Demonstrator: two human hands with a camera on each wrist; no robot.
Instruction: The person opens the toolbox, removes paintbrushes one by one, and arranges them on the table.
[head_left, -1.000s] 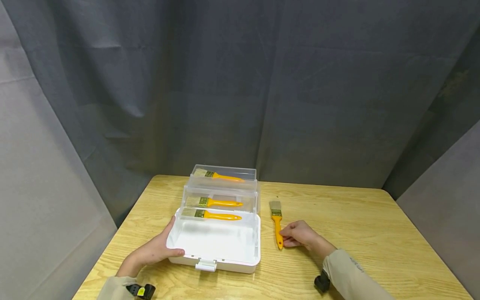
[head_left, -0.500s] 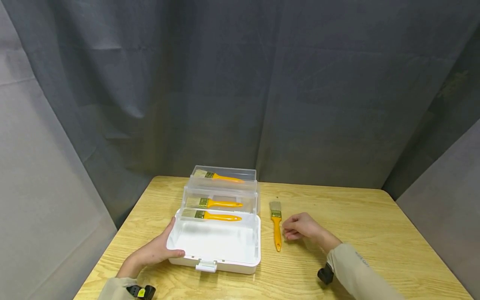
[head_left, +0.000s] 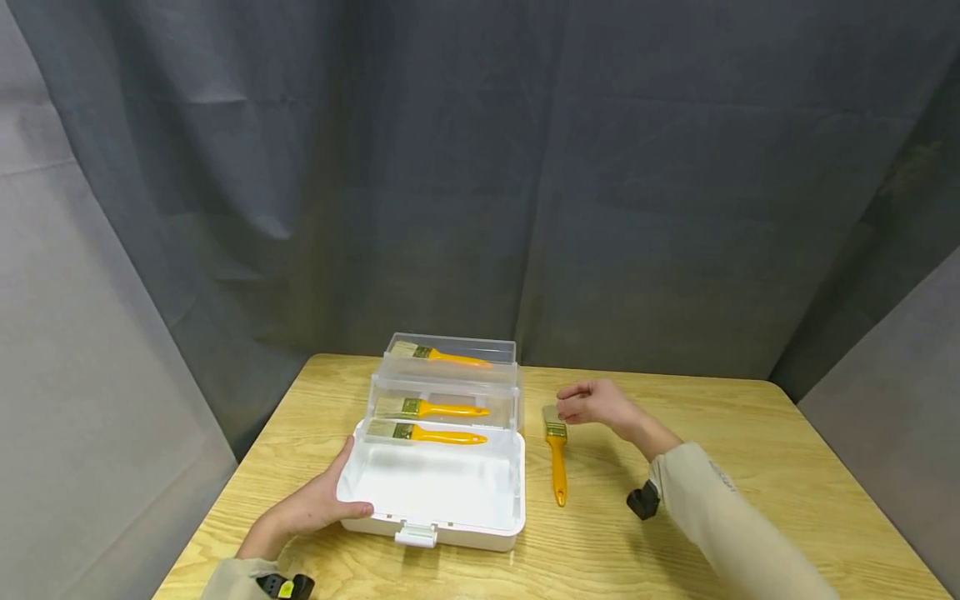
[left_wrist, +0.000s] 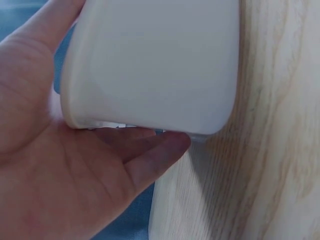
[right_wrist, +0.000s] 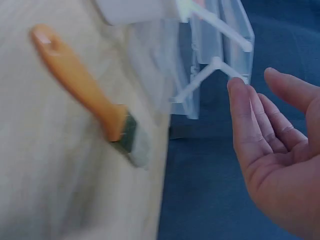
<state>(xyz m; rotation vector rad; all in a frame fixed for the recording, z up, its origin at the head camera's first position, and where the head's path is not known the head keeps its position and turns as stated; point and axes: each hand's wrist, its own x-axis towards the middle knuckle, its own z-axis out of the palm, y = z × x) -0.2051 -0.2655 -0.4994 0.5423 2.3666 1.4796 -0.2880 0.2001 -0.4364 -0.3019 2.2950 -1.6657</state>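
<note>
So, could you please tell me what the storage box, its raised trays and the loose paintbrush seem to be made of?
Storage box: probably plastic, satin white; smooth walls, rounded corners.
Raised trays: likely plastic, translucent; stored paintbrushes show through.
Loose paintbrush: glossy orange handle, painted wood or plastic, unclear; brass-toned ferrule, apparently metal; pale bristles, natural or synthetic.

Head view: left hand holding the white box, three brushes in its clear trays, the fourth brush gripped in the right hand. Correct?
No: the right hand grips nothing; the right wrist view shows the fourth brush lying on the table, apart from the hand. The left hand holds the white box, with three brushes in its clear trays.
</note>
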